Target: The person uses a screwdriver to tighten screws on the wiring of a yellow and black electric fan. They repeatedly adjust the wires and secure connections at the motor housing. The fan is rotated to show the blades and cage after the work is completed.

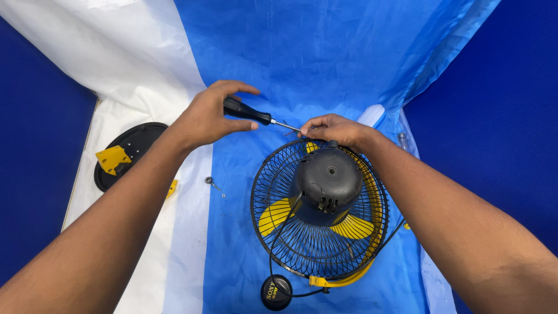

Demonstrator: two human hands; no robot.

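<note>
Head view. A small table fan (319, 212) lies face down on a blue sheet (302, 64), its black wire guard (273, 244) and black motor housing (328, 183) uppermost, yellow blades (276, 215) visible through the wires.

The left hand (206, 119) has its fingers wrapped around the black handle of a screwdriver (250, 113); the shaft points right, its tip at the far rim of the guard. The right hand (334, 128) rests at that same rim, fingertips pinched narrowly together where the tip meets it; whether they hold a screw or clip cannot be told.

Work apparently done: the fan's black round base (131, 152) with a yellow bracket (113, 158) lies detached, well apart to the left on a white sheet (116, 70). A loose screw and washer (212, 183) lie between base and fan.

Work apparently outstanding: guard, blades and motor housing remain assembled. The black cord (273, 273) runs to a round black part (276, 291) near the bottom edge.
</note>
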